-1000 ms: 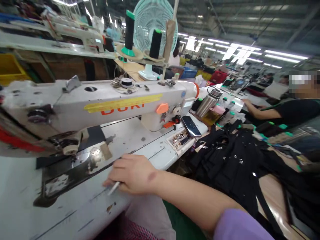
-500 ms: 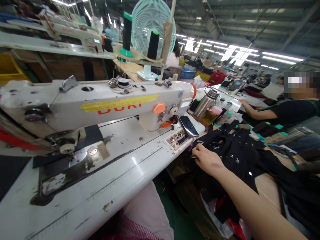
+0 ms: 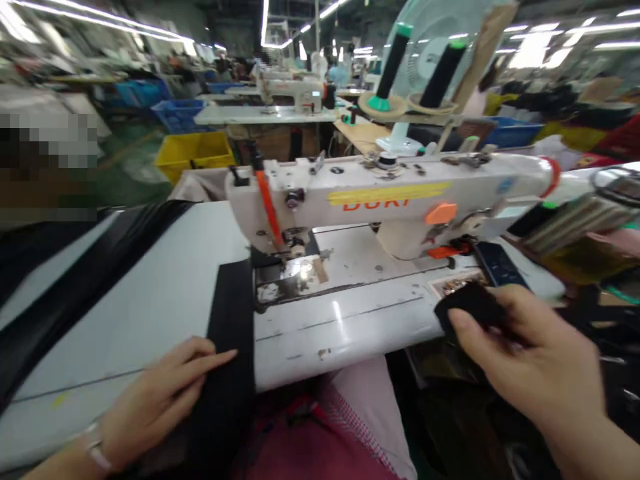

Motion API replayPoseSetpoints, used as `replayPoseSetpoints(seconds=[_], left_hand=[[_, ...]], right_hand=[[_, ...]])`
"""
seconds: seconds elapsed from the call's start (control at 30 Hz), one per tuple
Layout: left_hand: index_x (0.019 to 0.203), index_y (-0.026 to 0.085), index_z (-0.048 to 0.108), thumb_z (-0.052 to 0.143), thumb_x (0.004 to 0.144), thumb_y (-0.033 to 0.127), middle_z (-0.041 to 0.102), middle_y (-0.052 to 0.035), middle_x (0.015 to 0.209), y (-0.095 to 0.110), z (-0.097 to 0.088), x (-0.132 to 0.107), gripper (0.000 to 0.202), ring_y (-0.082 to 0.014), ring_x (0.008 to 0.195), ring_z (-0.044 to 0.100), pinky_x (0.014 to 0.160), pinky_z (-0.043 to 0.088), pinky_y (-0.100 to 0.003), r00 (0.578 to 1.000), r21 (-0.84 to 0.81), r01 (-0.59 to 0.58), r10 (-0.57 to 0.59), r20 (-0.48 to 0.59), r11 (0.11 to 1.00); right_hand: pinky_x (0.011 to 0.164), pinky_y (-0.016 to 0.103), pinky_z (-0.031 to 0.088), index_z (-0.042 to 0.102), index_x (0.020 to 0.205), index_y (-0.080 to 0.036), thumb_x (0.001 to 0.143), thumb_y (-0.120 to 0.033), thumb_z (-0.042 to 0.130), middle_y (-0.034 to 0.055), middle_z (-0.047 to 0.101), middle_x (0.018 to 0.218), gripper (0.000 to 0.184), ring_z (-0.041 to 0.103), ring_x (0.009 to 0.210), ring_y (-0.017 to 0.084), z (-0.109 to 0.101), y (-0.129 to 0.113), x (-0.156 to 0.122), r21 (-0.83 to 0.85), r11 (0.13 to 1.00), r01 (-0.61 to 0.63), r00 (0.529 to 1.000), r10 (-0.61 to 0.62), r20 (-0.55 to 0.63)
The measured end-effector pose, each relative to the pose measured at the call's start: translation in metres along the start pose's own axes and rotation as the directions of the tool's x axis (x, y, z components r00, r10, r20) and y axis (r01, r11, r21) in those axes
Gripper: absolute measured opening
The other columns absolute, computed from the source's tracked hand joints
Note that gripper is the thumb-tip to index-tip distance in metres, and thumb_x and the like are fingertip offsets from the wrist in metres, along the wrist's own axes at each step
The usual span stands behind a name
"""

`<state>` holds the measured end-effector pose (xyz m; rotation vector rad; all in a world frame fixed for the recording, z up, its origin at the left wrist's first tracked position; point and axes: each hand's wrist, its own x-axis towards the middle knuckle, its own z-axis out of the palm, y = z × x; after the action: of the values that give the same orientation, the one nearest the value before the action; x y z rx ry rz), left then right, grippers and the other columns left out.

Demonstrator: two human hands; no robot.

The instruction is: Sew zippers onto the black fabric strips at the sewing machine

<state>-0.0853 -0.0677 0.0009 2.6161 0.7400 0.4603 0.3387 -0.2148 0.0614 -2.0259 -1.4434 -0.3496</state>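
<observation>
My left hand (image 3: pixel 163 393) lies over a long black fabric strip (image 3: pixel 233 313) at the table's front edge. Its index finger stretches across the strip, and its thumb is hidden. In my right hand (image 3: pixel 545 360) a small black fabric piece (image 3: pixel 470 310) is pinched between thumb and fingers, held up in front of the parts tray. The white sewing machine (image 3: pixel 310 193) stands between and behind my hands. The upper end of the strip lies just left of the needle area (image 3: pixel 297 257), apart from it.
A phone (image 3: pixel 500 263) and a tray of small metal parts (image 3: pixel 453 283) sit at the right. Black fabric (image 3: pixel 100 267) lies across the table's left side, near a blurred person. Thread cones (image 3: pixel 393 70) and a fan (image 3: pixel 425 53) rise behind. A yellow crate (image 3: pixel 193 153) stands beyond.
The view has swung left, and my left hand has come into view on the black strip. My right hand has left the dark garment pile and now holds up a black fabric piece.
</observation>
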Motion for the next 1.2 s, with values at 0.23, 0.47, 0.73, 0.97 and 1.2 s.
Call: replayPoseSetpoints(seconds=[0.23, 0.47, 0.73, 0.97, 1.2], left_hand=[[0.139, 0.032, 0.039, 0.042, 0.063, 0.001, 0.027, -0.0053, 0.149, 0.023, 0.003, -0.003, 0.082, -0.0304, 0.136, 0.029, 0.109, 0.03, -0.055, 0.985, 0.207, 0.017, -0.052, 0.164, 0.978], [0.147, 0.029, 0.025, 0.06, 0.069, 0.022, 0.011, -0.0095, 0.155, 0.003, -0.011, 0.017, 0.085, -0.0341, 0.138, 0.023, 0.11, 0.025, -0.054, 0.957, 0.288, -0.059, -0.028, 0.29, 0.956], [0.137, 0.027, 0.045, 0.052, 0.087, 0.027, 0.052, -0.0087, 0.11, -0.069, -0.008, 0.093, 0.051, -0.023, 0.1, 0.049, 0.094, 0.041, -0.044, 0.997, 0.352, 0.021, -0.047, 0.064, 0.936], [0.14, 0.018, 0.038, 0.051, 0.087, 0.024, 0.04, -0.0136, 0.14, -0.039, 0.003, 0.11, 0.055, -0.025, 0.127, 0.037, 0.109, 0.03, -0.042, 0.954, 0.168, -0.285, 0.262, 0.15, 0.944], [0.144, 0.023, 0.029, 0.054, 0.082, 0.024, 0.034, -0.0104, 0.146, -0.029, 0.019, 0.113, 0.067, -0.0282, 0.131, 0.032, 0.109, 0.029, -0.047, 0.966, 0.245, -0.19, 0.136, 0.221, 0.951]], right_hand=[[0.078, 0.032, 0.05, 0.06, 0.084, -0.02, 0.092, -0.022, 0.047, 0.0041, 0.064, 0.089, 0.015, 0.058, 0.088, 0.018, 0.131, -0.087, -0.003, 0.449, 0.742, 0.498, 0.712, -0.646, 0.277], [0.095, 0.038, 0.048, 0.049, 0.133, -0.022, 0.08, -0.004, 0.047, 0.0042, 0.055, 0.129, 0.056, 0.049, 0.118, 0.02, 0.123, -0.081, 0.014, 0.433, 0.594, 0.678, 0.424, -0.798, 0.429], [0.089, 0.039, 0.052, 0.054, 0.127, -0.028, 0.093, -0.025, 0.051, 0.003, 0.048, 0.138, 0.035, 0.048, 0.123, 0.022, 0.172, -0.095, 0.059, 0.277, 0.667, 0.692, 0.517, -0.725, 0.455], [0.094, 0.038, 0.048, 0.053, 0.127, -0.03, 0.093, -0.027, 0.05, 0.0007, 0.048, 0.139, 0.035, 0.044, 0.126, 0.019, 0.179, -0.096, 0.059, 0.423, 0.676, 0.604, 0.543, -0.737, 0.403], [0.1, 0.038, 0.045, 0.054, 0.124, -0.023, 0.09, -0.029, 0.054, 0.0023, 0.052, 0.135, 0.034, 0.047, 0.124, 0.018, 0.179, -0.097, 0.059, 0.462, 0.697, 0.549, 0.574, -0.716, 0.398]])
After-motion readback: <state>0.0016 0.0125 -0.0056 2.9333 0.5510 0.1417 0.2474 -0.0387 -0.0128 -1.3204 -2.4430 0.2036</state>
